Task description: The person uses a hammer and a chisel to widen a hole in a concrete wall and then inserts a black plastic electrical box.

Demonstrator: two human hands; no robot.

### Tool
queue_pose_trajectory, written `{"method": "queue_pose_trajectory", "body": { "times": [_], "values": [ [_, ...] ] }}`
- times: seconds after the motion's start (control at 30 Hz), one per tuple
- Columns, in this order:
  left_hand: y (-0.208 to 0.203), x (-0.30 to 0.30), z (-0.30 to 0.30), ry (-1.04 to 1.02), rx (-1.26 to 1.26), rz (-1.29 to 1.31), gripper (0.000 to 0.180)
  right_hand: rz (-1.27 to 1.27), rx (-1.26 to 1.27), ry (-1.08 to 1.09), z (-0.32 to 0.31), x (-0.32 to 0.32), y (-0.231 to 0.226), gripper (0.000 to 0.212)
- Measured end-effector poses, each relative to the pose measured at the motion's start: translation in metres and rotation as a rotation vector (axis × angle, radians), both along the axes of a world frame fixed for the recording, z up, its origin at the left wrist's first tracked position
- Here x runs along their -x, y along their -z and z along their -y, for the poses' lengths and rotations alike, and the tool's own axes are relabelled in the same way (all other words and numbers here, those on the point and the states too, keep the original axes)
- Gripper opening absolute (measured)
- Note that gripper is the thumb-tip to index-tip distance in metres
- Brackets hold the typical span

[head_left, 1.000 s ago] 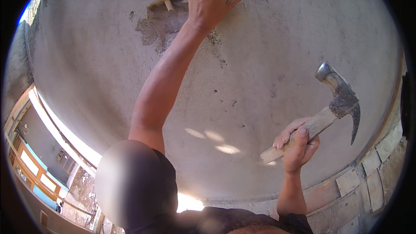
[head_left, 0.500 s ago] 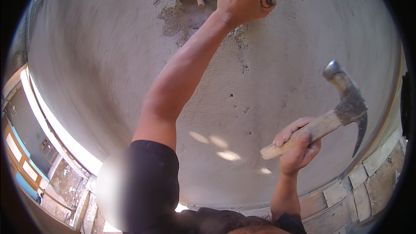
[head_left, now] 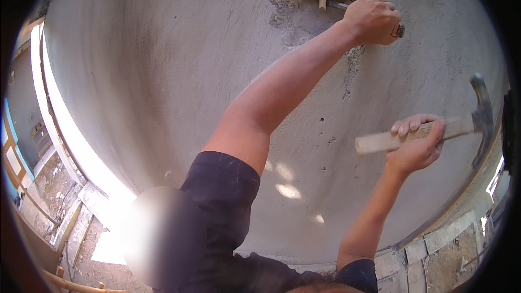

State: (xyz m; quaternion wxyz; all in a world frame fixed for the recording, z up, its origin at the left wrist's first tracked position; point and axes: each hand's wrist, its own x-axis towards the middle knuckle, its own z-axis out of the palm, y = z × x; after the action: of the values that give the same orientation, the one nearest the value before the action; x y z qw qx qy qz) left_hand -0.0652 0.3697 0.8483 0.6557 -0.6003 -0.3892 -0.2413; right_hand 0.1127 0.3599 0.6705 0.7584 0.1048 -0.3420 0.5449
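Observation:
My left hand (head_left: 372, 20) reaches up to the grey plastered wall, its fist closed round a chisel-like tool. That tool's red and dark handle end (head_left: 400, 31) sticks out on the right of the fist. On the other side its metal shaft (head_left: 337, 5) points into a rough recess (head_left: 312, 20) cut in the wall; the tip is not clear. A short tan peg or tube stub (head_left: 322, 1) juts out at the recess's top. Lower right, my right hand (head_left: 417, 144) grips the wooden handle of a claw hammer (head_left: 482, 119), apart from the chisel-like tool.
The plastered wall (head_left: 179, 76) fills most of the view, with small pits and sunlit spots. Boards or blocks (head_left: 453, 230) line its foot at the lower right. A bright gap, planks (head_left: 76, 225) and dirt ground lie at the lower left.
The view has shifted, so the recess and both hands appear farther right. My right hand has come up closer to the recess, and the hammer's handle lies more level. My left hand keeps its grip.

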Motion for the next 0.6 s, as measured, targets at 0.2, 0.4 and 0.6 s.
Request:
{"method": "queue_pose_trajectory", "body": {
  "times": [0.2,0.4,0.6],
  "values": [
    [0.011,0.011,-0.003,-0.015,-0.022,-0.037,0.015,0.623,-0.157,-0.097,-0.015,-0.023,0.0,0.03],
    [0.042,0.01,0.009,-0.079,0.052,-0.012,0.013,0.136,-0.03,-0.05,-0.016,-0.081,0.072,0.035],
    [0.054,0.017,0.018,-0.03,0.061,-0.087,0.011,0.102,0.013,-0.018,-0.029,-0.114,0.114,0.035]
  ]
}}
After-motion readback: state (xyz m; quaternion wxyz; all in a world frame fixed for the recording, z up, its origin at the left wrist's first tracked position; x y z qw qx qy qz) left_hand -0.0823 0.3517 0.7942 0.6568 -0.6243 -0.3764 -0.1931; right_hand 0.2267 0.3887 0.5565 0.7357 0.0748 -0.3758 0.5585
